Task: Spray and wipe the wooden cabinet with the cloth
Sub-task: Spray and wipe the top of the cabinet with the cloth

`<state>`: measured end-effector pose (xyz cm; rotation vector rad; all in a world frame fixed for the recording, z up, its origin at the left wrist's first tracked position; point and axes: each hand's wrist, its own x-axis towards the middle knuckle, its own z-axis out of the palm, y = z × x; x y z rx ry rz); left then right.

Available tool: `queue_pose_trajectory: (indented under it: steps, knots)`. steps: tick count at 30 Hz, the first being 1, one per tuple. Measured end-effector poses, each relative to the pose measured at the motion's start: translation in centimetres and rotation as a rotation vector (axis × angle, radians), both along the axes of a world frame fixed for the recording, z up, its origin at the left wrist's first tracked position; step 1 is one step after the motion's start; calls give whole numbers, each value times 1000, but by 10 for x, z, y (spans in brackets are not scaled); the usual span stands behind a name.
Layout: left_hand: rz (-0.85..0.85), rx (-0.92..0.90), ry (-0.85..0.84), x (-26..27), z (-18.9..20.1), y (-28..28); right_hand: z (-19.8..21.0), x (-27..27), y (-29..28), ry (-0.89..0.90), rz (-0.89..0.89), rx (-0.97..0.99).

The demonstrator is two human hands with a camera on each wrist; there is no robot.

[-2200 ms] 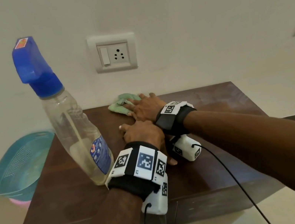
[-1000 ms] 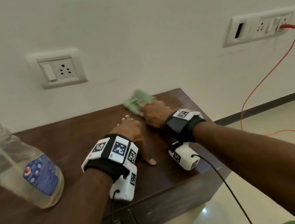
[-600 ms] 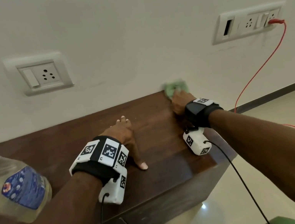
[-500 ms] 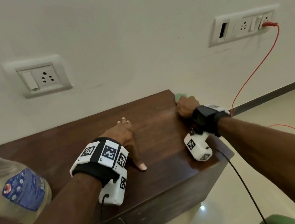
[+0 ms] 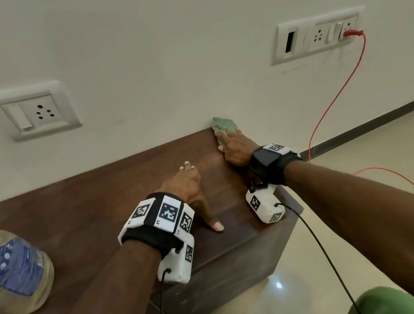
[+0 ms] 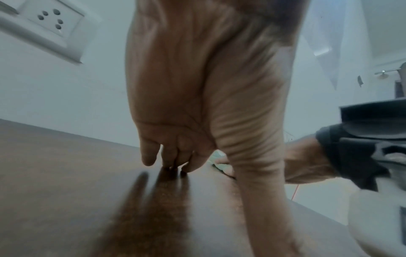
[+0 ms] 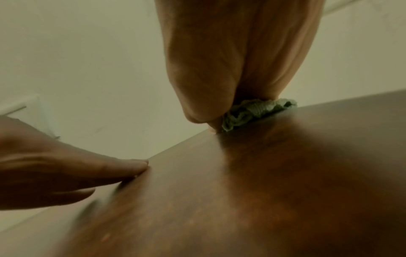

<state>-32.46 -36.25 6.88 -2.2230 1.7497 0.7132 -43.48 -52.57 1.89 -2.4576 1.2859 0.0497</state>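
head view: right hand (image 5: 237, 149) presses cloth (image 5: 224, 127) at cabinet (image 5: 85, 204) back-right corner; left hand (image 5: 189, 187) flat, fingers straight.

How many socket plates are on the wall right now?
2. One socket plate sits on the wall above the cabinet's left half; a wider socket plate is up right, with a red cable plugged in. Others may lie outside the frame.

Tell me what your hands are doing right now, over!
Right hand pressing the cloth on the cabinet, back right corner by the wall. Left hand flat on the top, holding nothing. Spray bottle stands far left, nothing blocking.
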Motion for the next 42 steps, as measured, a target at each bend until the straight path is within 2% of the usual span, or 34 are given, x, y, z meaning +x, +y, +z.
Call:
queue_pose_trajectory:
  steps: [6,10,12,14,16,18,21,22,23,26,28,31,34,36,39,42]
  knots:
    - [83,-138,-10,-5,6,25,-6,-37,44,-82,-52,-6]
    - [96,-312,-52,-14,-3,57,-8,-57,103,-30,-13,-187]
    - [80,-355,-25,-18,-11,75,-7,-55,145,-101,72,-224]
    - [71,-399,51,-21,-18,95,-8,-56,188,-206,230,-270]
    - [56,-374,97,-22,-23,112,-16,-62,208,-178,359,-350]
    - [42,-324,73,-23,-27,125,-21,-72,189,-125,284,-369]
    - [68,-337,56,-24,-29,132,-16,-76,156,-140,-117,-259]
    - [67,-341,53,-25,-28,131,-15,-68,155,-110,-166,-248]
    - [68,-343,45,-25,-28,129,-14,-56,160,-70,-130,-271]
    - [81,-302,43,-22,-25,118,-18,-25,176,-24,212,-323]
    - [63,-273,-8,-17,-20,107,-11,-22,159,12,341,-296]
    - [7,-232,-110,-10,-14,95,8,-29,116,81,239,-167]
    - [4,-239,-120,-9,-12,88,17,-28,83,117,36,-102]
    - [34,-239,-123,-13,-10,86,20,-21,75,134,-31,-91]
    - [74,-236,-127,-18,-8,86,30,-1,91,182,18,-107]
    - [109,-243,-108,-21,-7,86,29,17,120,129,211,-60]
